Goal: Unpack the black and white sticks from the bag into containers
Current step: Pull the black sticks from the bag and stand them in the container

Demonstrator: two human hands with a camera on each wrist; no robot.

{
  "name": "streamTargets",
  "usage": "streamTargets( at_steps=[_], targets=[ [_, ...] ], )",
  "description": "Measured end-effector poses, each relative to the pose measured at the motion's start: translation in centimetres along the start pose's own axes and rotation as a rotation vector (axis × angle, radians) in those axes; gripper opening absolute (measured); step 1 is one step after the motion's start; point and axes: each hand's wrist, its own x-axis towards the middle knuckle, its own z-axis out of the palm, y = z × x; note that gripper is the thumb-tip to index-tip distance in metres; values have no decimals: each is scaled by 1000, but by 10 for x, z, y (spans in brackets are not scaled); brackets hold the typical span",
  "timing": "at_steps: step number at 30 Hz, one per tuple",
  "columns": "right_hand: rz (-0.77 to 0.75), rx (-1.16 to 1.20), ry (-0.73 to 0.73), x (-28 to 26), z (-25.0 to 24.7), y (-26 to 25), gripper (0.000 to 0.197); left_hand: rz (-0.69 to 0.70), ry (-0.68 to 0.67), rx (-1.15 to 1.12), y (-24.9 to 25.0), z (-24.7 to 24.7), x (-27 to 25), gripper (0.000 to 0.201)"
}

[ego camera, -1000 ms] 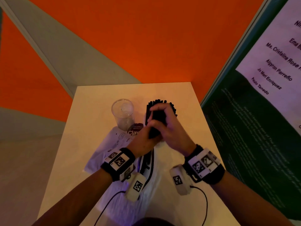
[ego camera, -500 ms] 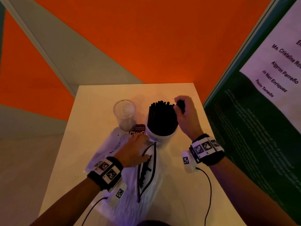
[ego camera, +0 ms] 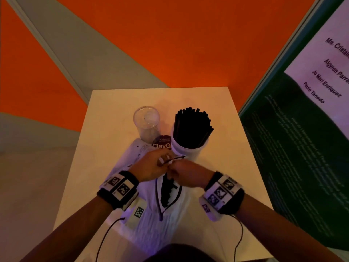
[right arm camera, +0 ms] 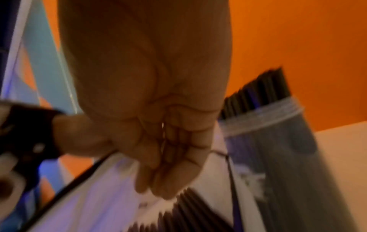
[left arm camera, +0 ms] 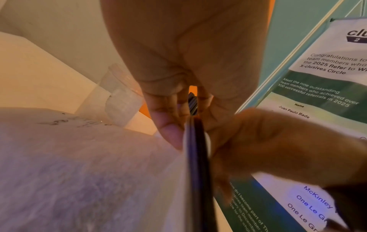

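Note:
A white bag [ego camera: 151, 220] lies on the table, its black-edged mouth spread. Several black sticks [ego camera: 167, 191] lie inside it. My left hand [ego camera: 156, 165] pinches the bag's rim at the far end of the mouth and lifts it; the left wrist view shows the dark rim [left arm camera: 195, 149] running between its fingers. My right hand [ego camera: 181, 173] is at the mouth beside the left. In the blurred right wrist view its curled fingertips [right arm camera: 157, 185] hover at the stick ends [right arm camera: 188, 208]. A white container [ego camera: 187, 151] behind the bag is packed with upright black sticks [ego camera: 192, 127].
A clear cup [ego camera: 146, 120] holding nothing stands left of the white container. A dark round label reading "ClayG" [ego camera: 162, 143] lies between them. A green-and-white poster board [ego camera: 292, 129] borders the table's [ego camera: 226, 157] right edge. Wrist cables trail toward me.
Both hands were on the sticks in the white container. The right hand left the container and came back to the bag's mouth; the left dropped to the bag and now lifts its rim.

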Motion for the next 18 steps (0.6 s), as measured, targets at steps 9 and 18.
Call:
streamTargets(
  at_steps=[9,18],
  targets=[
    [385,-250,-52,57,85,-1,47,-38,25,48,5,-10,-9,15],
    [566,-301,-77,67,101,-7,66,-50,42,42,9,-11,-9,20]
  ],
)
